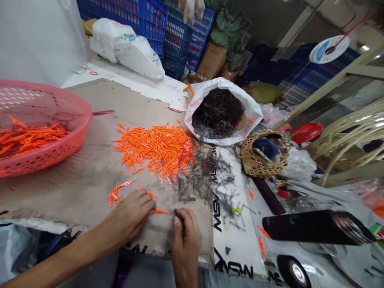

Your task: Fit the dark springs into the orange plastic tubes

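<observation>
My left hand rests low on the cardboard sheet, fingers bent down onto a single orange plastic piece at its fingertips. My right hand sits just right of it, fingers curled into a pinch on a small dark metal spring. A heap of orange plastic pieces lies beyond the hands. Beside it spreads a scatter of grey metal springs. A few orange pieces lie left of my left hand.
A pink perforated basket with orange pieces stands at the left. A white bag full of dark springs sits behind the heap. A woven basket, a black flat object and blue crates lie to the right and back.
</observation>
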`<state>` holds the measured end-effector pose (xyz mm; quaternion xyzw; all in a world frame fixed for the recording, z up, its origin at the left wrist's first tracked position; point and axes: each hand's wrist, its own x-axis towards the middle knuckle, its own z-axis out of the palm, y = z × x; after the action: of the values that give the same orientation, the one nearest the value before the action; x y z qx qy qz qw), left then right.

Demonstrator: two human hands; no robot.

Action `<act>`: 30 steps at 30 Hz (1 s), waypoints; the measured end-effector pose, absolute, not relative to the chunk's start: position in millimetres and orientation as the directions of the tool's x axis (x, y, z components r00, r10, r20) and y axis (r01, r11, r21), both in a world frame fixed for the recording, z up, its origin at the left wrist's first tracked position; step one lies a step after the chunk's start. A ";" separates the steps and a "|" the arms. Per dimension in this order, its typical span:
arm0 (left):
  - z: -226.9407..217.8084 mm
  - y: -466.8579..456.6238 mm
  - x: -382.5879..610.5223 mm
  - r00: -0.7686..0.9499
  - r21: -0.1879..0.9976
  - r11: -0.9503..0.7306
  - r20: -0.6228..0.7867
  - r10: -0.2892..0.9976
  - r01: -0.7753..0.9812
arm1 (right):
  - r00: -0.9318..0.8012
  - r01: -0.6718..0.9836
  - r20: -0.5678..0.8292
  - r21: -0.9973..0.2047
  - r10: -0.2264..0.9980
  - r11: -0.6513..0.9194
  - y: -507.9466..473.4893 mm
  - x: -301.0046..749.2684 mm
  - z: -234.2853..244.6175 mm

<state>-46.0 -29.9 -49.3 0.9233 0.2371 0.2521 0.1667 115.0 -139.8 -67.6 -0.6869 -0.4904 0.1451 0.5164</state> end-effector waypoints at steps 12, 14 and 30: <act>-19.7 -47.1 -44.3 0.724 0.778 -0.412 -0.078 0.685 0.474 | 0.253 0.267 0.100 -0.963 0.962 0.030 -136.5 122.9 -43.5; -21.0 -49.5 -43.6 0.697 0.840 -0.312 -0.106 0.709 0.445 | 0.227 0.255 0.105 -0.966 0.968 0.045 -135.4 121.1 -44.1; -27.0 -56.1 -49.6 0.727 0.608 0.787 -0.494 0.477 -0.103 | 0.295 0.105 0.100 -0.992 0.950 0.072 -134.3 109.6 -52.1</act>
<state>-49.6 -56.1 -27.0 0.2824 0.3311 0.1637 0.8853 109.6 -134.3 -52.1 -0.5704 -0.4624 0.3725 0.5675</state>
